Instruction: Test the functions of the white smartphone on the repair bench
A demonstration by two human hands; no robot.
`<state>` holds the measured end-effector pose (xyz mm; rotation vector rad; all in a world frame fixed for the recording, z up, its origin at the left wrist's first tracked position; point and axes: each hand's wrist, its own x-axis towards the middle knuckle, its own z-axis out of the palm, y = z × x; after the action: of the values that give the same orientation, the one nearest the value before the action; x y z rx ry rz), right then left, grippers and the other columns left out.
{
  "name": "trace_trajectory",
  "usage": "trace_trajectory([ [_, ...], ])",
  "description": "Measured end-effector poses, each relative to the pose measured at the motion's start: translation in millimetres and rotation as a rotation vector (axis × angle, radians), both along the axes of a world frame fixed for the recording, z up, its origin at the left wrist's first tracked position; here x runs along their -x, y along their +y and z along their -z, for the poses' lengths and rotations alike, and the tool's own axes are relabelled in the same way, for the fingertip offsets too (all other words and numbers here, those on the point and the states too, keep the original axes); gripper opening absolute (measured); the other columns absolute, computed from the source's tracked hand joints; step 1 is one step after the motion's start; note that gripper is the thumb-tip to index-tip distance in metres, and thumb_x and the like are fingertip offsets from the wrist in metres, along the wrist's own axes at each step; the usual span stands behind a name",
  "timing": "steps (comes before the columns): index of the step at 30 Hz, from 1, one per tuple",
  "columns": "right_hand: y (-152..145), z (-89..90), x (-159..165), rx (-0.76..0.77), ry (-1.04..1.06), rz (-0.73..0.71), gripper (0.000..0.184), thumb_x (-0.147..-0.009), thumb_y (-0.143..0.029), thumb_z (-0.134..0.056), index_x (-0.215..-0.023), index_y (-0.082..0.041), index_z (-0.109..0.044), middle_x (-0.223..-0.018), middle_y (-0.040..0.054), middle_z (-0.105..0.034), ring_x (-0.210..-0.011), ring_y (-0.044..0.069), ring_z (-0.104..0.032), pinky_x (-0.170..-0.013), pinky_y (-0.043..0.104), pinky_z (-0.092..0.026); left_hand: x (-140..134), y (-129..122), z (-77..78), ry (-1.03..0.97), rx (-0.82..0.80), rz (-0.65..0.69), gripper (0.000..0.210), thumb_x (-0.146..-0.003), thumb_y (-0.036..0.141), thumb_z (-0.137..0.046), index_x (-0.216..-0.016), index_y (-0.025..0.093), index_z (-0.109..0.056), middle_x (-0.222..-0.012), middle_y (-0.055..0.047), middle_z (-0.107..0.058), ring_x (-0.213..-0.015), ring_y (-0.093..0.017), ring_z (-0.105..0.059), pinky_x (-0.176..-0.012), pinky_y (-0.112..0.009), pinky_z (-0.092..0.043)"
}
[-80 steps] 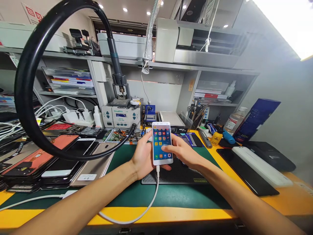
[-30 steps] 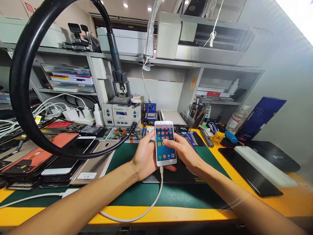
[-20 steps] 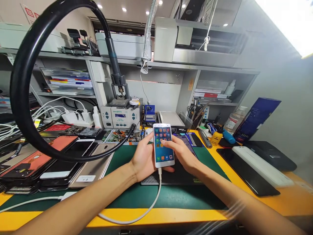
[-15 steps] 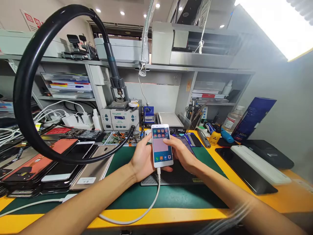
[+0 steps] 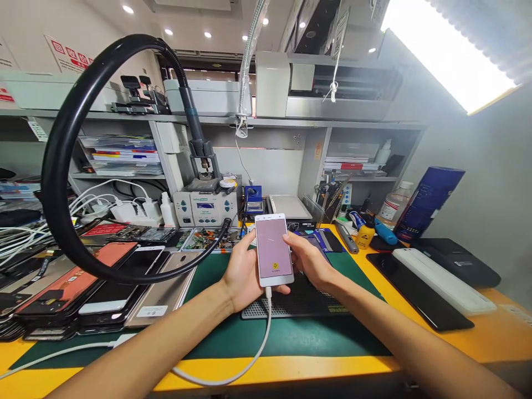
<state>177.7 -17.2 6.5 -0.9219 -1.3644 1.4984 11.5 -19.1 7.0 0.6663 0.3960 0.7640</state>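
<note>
A white smartphone [image 5: 274, 249] stands tilted up in front of me, its screen pinkish with a small yellow icon near the bottom. My left hand [image 5: 243, 271] is closed around its left side, and fingertips show past the lower right corner. At the right edge is my right hand [image 5: 311, 257], its thumb at the screen's border and its other fingers curled by the phone's side, partly hidden. A white charging cable [image 5: 266, 327] is plugged into the phone's bottom end. Beneath the hands lies a black perforated pad [image 5: 299, 307] on a green mat [image 5: 316, 338].
Several phones [image 5: 120, 282] lie stacked at left, under the looping black hose [image 5: 52, 166] of a rework station [image 5: 205, 205]. A tray of small parts [image 5: 208, 238] sits behind. On the right are a black phone-like slab [image 5: 415, 291], a white case [image 5: 444, 280] and a yellow bottle [image 5: 366, 235].
The phone's screen went from a page of app icons to a plain pinkish page. My right thumb shifted from over the screen to its right edge. The view tilted slightly.
</note>
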Motion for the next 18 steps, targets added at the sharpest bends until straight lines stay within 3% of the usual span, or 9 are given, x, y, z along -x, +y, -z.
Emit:
trace_trajectory([
  [9, 2.1, 2.5, -1.2, -0.043, -0.014, -0.031, 0.041, -0.090, -0.056, -0.057, -0.114, -0.023, -0.060, -0.091, 0.0020, -0.063, -0.074, 0.018, -0.061, -0.058, 0.027, -0.046, 1.2, -1.8, -1.2, -0.007, 0.004, 0.009, 0.063, -0.100, 0.060, -0.036, -0.132, 0.013, -0.063, -0.109, -0.020, -0.070, -0.086, -0.034, -0.071, -0.058, -0.048, -0.062],
  [18, 3.8, 2.7, -2.3, -0.025, 0.013, -0.030, 0.043, -0.083, -0.058, -0.063, -0.108, -0.023, -0.062, -0.088, 0.0013, -0.064, -0.072, 0.017, -0.058, -0.060, 0.027, -0.044, 0.8, -3.1, -4.2, 0.011, 0.002, -0.005, 0.055, -0.099, 0.053, -0.041, -0.132, 0.014, -0.062, -0.102, -0.018, -0.069, -0.082, -0.031, -0.069, -0.057, -0.046, -0.061],
])
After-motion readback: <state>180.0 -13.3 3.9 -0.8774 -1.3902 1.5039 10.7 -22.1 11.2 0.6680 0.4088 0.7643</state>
